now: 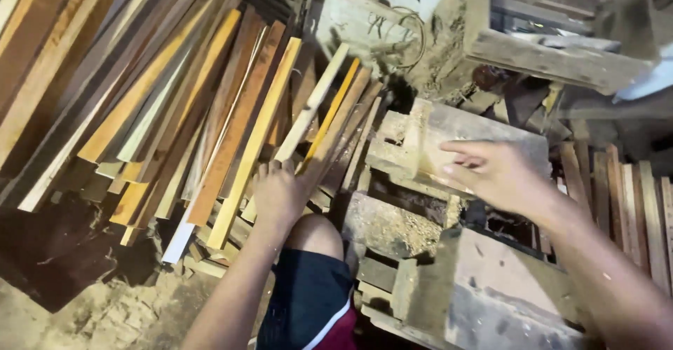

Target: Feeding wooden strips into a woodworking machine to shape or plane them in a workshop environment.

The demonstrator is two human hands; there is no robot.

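My left hand [279,194] reaches down into a leaning pile of long wooden slats [175,105] and grips the lower end of a pale slat [308,112] among them. My right hand [491,171] hovers with fingers spread over a dusty wooden block [449,129] on the machine table, touching or just above its top edge. My knee in dark shorts [312,280] shows between the two arms.
A sawdust-covered wooden machine bench [491,287] fills the lower right. More slats [624,196] stand at the far right. A rough timber frame [554,56] sits at the top right. Sawdust covers the floor [105,315] at lower left.
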